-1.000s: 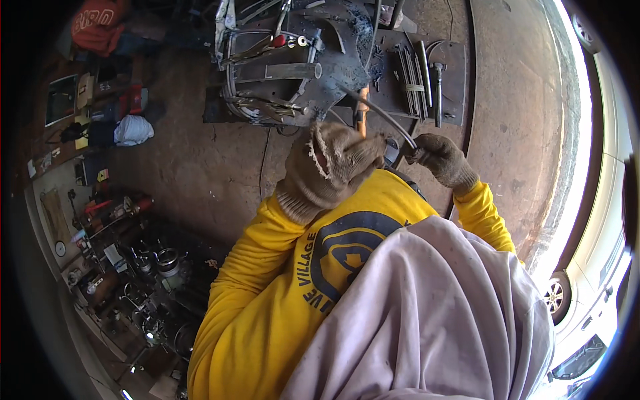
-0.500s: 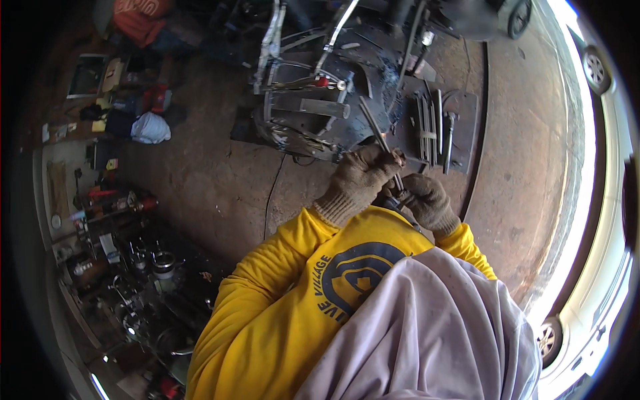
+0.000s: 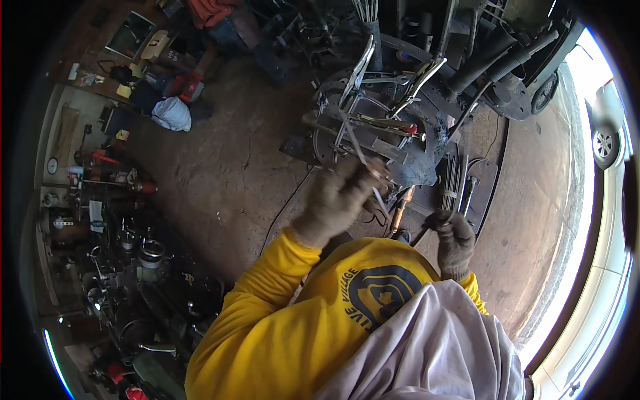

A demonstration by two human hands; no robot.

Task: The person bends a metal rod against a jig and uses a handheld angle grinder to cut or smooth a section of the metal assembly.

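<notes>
My left hand (image 3: 343,197), in a brown knit glove and blurred by motion, grips a thin metal rod (image 3: 358,148). The rod slants up and away toward the clamped metal frame, and its lower end pokes out below the fingers. Farther right, my gloved right hand (image 3: 456,241) is apart from the rod, its fingers curled together; whatever they hold, if anything, is too dark to make out. Between the hands stands an orange-brown handle-like piece (image 3: 401,208). Beyond them, locking clamps (image 3: 419,83) with shiny handles sit on a round metal frame (image 3: 325,143) on a dark metal bench.
A bundle of metal rods (image 3: 451,187) and a hammer-like tool (image 3: 471,195) lie on a dark plate at right. A cable (image 3: 283,208) crosses the floor. Machinery (image 3: 150,253) lines the left side. Another person's legs (image 3: 250,47) show at the back. Cars stand outside at right.
My right hand has let go of the rod and moved right. My left hand keeps the rod and has shifted slightly left and down in view. The view has swung, showing more of the bench.
</notes>
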